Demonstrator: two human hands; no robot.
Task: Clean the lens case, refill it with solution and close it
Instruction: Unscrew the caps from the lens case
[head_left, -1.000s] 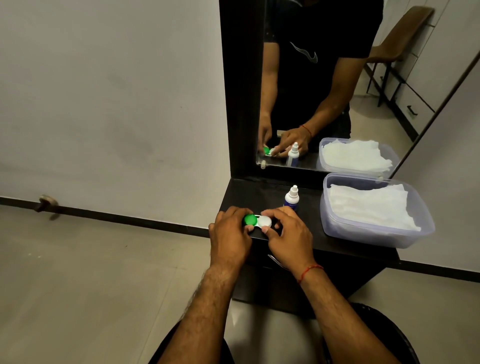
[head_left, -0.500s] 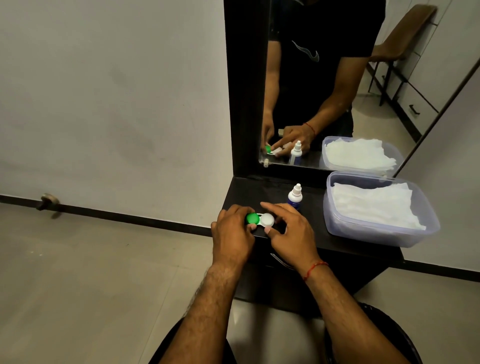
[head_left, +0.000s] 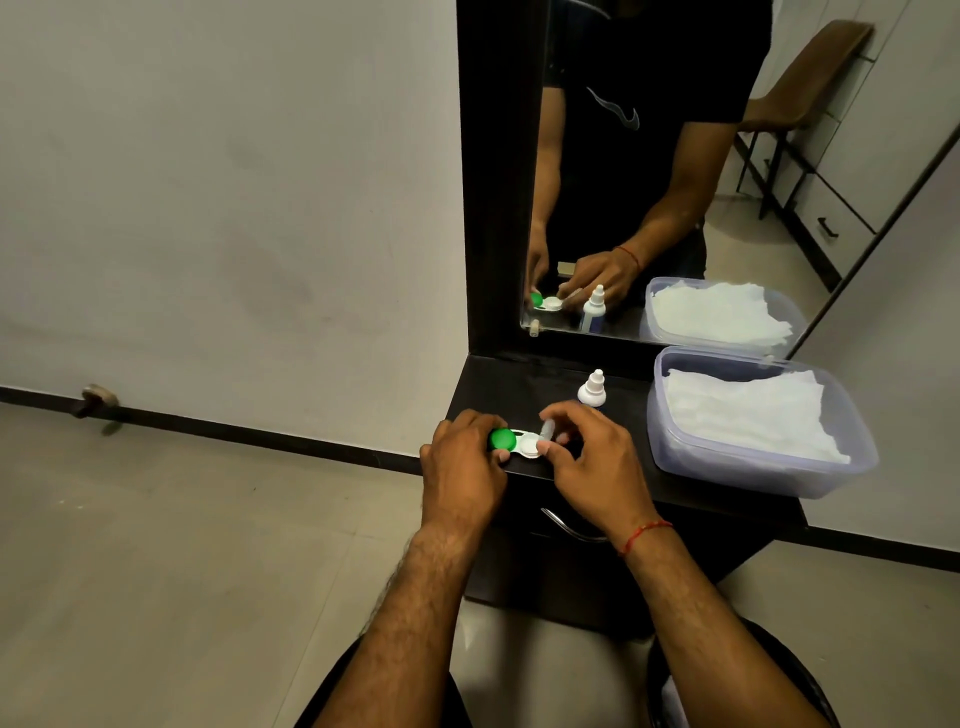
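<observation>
Left hand (head_left: 462, 462) grips lens case (head_left: 521, 451) at green cap (head_left: 501, 440); right hand (head_left: 592, 462) pinches white cap (head_left: 547, 431), seemingly off 1 well. Keep case level.

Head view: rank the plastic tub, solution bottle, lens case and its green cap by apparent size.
1. The plastic tub, by far the largest.
2-3. The lens case and the solution bottle look alike; both are partly hidden, so I won't rank them.
4. The green cap, smallest: just one end of the case.

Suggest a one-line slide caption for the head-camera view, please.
Left hand steadies the lens case at its green cap while the right hand pinches the white cap near the solution bottle.
</observation>
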